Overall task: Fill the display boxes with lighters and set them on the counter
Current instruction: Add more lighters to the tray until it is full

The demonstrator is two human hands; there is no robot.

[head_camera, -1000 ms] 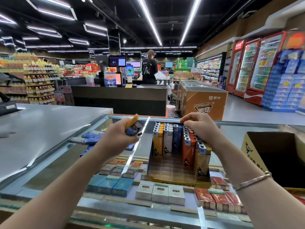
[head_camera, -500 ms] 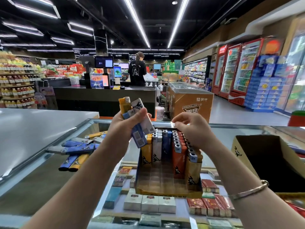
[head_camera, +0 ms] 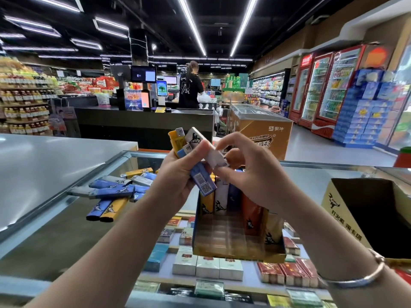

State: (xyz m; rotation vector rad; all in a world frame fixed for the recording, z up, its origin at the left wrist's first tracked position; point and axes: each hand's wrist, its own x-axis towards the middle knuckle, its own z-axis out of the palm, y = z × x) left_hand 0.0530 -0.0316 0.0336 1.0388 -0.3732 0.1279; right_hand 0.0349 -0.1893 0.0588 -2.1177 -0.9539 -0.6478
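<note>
My left hand grips a bundle of lighters, among them a yellow one and a blue one, raised above the display box. My right hand pinches a white lighter sticking out of that bundle. The open display box stands on the glass counter; yellow, white, blue and orange lighters stand upright along its back and right side, and its front left part is bare. A heap of loose blue, yellow and grey lighters lies on the glass to the left.
An open empty carton sits at the right on the counter. Cigarette packs lie under the glass. A grey counter top extends left. Farther off stand a checkout desk, a person in black and a chest freezer.
My left hand rose with the lighter bundle toward the middle. My right hand left the row in the box and came up to pinch the white lighter.
</note>
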